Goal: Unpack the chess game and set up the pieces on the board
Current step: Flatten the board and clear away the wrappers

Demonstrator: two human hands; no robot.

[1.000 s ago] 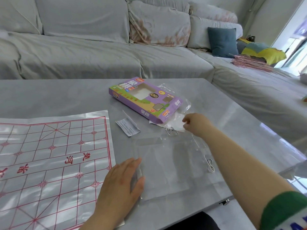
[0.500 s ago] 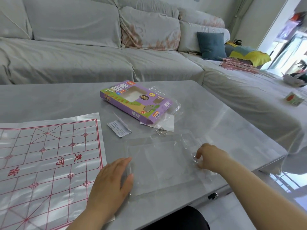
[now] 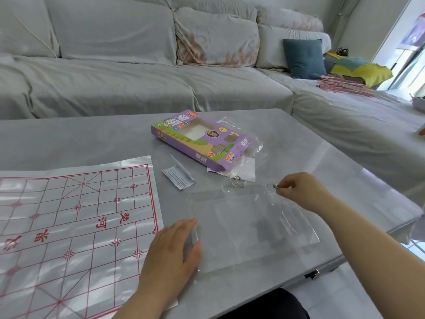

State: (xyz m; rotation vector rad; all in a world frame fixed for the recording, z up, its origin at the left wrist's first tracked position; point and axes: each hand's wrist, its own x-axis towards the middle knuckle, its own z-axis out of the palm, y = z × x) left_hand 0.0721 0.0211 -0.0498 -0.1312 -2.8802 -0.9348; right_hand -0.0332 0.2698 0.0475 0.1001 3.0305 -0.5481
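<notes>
Scanning left to right with the clear tray (image 3: 248,226) as reference: the board sheet (image 3: 69,226) lay flat on the grey table (image 3: 69,139) left of the tray, red grid up, its right edge just beside the tray. Left hand (image 3: 172,252) rested palm-down on the tray's left rim, fingers straight, gripping nothing. Beyond the tray's far-left corner sat a folded paper slip (image 3: 179,178). Purple game box (image 3: 200,141) lay flat further behind the tray, window up, one end on a crumpled clear bag (image 3: 250,162). Wire clip (image 3: 236,180) touched the tray's far edge (attached or just lying there, could not tell). Right hand (image 3: 299,192) was at the tray's far-right corner, thumb and forefinger pinching a small metal clip (image 3: 275,186), other fingers curled. Tray itself sat flat on the table, near edge towards the person. Sofa (image 3: 115,77) ran behind the tray, past the table.
</notes>
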